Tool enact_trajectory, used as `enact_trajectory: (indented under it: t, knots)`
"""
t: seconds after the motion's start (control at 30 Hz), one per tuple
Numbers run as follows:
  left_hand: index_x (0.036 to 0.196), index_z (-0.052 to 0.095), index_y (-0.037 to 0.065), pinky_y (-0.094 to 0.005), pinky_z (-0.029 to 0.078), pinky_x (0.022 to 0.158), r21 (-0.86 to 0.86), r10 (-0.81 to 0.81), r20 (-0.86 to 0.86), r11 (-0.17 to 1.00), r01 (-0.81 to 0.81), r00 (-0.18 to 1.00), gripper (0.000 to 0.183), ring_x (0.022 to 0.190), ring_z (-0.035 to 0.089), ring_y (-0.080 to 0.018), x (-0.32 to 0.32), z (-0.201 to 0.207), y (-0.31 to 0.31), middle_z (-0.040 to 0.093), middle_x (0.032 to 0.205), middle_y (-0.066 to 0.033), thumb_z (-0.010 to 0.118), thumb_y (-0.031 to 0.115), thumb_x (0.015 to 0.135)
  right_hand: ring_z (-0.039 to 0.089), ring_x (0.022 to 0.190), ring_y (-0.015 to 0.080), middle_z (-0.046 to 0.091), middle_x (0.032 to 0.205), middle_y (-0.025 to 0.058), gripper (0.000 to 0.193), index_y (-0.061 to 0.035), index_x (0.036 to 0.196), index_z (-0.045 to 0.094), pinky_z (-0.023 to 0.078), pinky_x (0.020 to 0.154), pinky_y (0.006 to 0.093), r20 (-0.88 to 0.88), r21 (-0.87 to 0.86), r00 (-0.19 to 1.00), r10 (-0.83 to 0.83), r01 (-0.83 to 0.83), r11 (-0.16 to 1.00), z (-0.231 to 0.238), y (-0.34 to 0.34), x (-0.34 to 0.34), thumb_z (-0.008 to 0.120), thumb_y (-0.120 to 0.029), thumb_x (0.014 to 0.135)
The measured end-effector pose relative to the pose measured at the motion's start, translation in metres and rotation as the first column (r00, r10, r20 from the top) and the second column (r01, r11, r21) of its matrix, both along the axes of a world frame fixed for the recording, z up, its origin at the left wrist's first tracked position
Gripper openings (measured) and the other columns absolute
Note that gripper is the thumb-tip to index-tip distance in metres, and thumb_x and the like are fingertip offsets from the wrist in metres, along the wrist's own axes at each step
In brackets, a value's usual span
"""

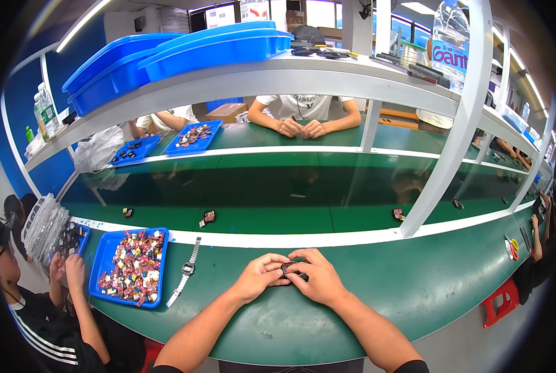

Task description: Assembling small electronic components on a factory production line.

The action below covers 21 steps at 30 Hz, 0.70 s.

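On the green tabletop in front of me, my left hand and my right hand meet over a small black plastic piece. Fingers of both hands are closed around it, hiding most of its shape. Left of my hands lies a silver wristwatch with its metal band stretched out. Beyond the watch stands a blue tray heaped with small reddish-brown parts that carry white and yellow bits.
A white frame post rises at the right, under a shelf with blue bins. Several small parts, one a dark reddish piece, sit on the belt beyond the white rail. Co-workers sit left, opposite and far right. Yellow-handled scissors lie right.
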<state>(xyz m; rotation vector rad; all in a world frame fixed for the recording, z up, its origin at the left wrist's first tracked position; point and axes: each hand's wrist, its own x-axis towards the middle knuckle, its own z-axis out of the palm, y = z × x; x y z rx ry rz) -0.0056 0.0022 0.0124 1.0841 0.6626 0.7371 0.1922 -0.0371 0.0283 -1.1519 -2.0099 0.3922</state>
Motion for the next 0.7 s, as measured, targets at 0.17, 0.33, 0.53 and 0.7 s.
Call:
enact_trajectory:
  t: [0.17,0.33,0.53,0.7]
  knots:
    - [0.123,0.052,0.000,-0.0351,0.054,0.096,-0.009,0.014,0.023,1.000,-0.014,1.000,0.027,0.108,0.062,-0.0189,-0.0019,-0.0022,-0.0005,0.061,0.117,-0.0114,0.049,-0.002,0.096,0.059,0.108,0.0243,0.062,0.115,0.0062,0.011,-0.0083,0.092,0.072,0.054,0.085,0.0345,-0.048,0.064,0.999,-0.026,0.029,0.998,-0.0066,0.0018,-0.0063,0.072,-0.010,0.081]
    - [0.122,0.053,0.001,-0.0374,0.054,0.095,-0.014,0.012,0.020,1.000,-0.012,1.000,0.025,0.107,0.063,-0.0195,-0.0034,-0.0009,0.0001,0.063,0.116,-0.0115,0.051,0.000,0.096,0.058,0.109,0.0261,0.062,0.116,0.0065,0.013,-0.0082,0.093,0.072,0.053,0.087,0.0360,-0.073,0.024,0.997,0.012,-0.010,1.000,-0.0028,0.0002,-0.0079,0.072,-0.010,0.081]
    - [0.121,0.054,0.001,-0.0376,0.054,0.095,-0.011,0.008,0.026,1.000,-0.007,1.000,0.025,0.107,0.063,-0.0201,-0.0031,-0.0005,0.0013,0.063,0.115,-0.0117,0.052,0.001,0.097,0.059,0.108,0.0270,0.062,0.116,0.0071,0.012,-0.0082,0.093,0.072,0.052,0.088,0.0369,-0.113,0.009,0.993,-0.023,0.024,1.000,-0.0072,0.0006,-0.0086,0.073,-0.011,0.081]
    - [0.120,0.054,0.000,-0.0391,0.054,0.097,-0.023,0.009,0.041,1.000,-0.008,0.999,0.024,0.107,0.063,-0.0206,-0.0042,-0.0035,0.0019,0.063,0.115,-0.0119,0.054,0.004,0.097,0.059,0.108,0.0268,0.062,0.116,0.0069,0.012,-0.0080,0.092,0.073,0.053,0.088,0.0367,-0.106,-0.019,0.993,-0.044,0.043,0.999,-0.0089,0.0005,-0.0101,0.073,-0.011,0.080]
